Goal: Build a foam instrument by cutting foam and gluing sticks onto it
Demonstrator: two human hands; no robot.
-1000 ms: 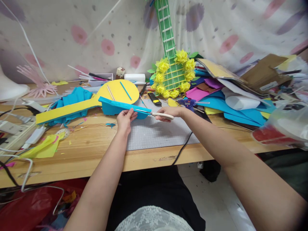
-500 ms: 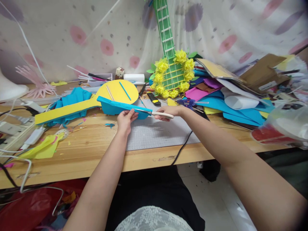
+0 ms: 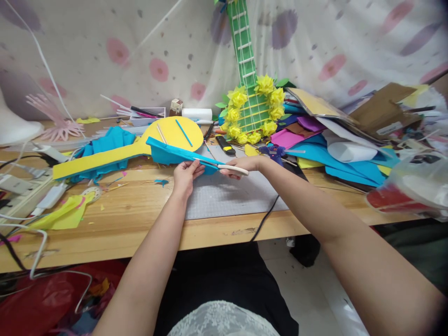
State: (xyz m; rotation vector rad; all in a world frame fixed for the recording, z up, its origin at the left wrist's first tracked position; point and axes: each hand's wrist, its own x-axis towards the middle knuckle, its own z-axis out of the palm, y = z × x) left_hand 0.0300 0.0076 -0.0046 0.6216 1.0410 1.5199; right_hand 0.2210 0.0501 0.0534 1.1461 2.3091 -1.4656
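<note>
Between the fingers of my left hand [image 3: 187, 176] is pinched a long piece of blue paper [image 3: 164, 153], held up above the grey cutting mat [image 3: 224, 203]. My right hand [image 3: 241, 165] grips the pale handles of a pair of scissors [image 3: 238, 171]. Their blades lie along the blue paper, close to my left fingertips. Just behind the paper lies a yellow banjo-shaped cutout [image 3: 147, 133] with a round body and long neck, a blue stick [image 3: 184, 133] and a pale stick on it. Crumpled blue paper [image 3: 105, 144] sits behind its neck.
A green paper guitar [image 3: 245, 60] ringed with yellow paper flowers leans at the back. Coloured sheets [image 3: 350, 165] pile up on the right near a clear plastic cup [image 3: 409, 186]. Left are a power strip [image 3: 21, 200] and cables; a utility knife [image 3: 226, 145] lies behind the mat.
My right hand and the scissors have moved slightly left along the blue paper, toward my left hand. Both hands keep their hold. The whole view has shifted a little.
</note>
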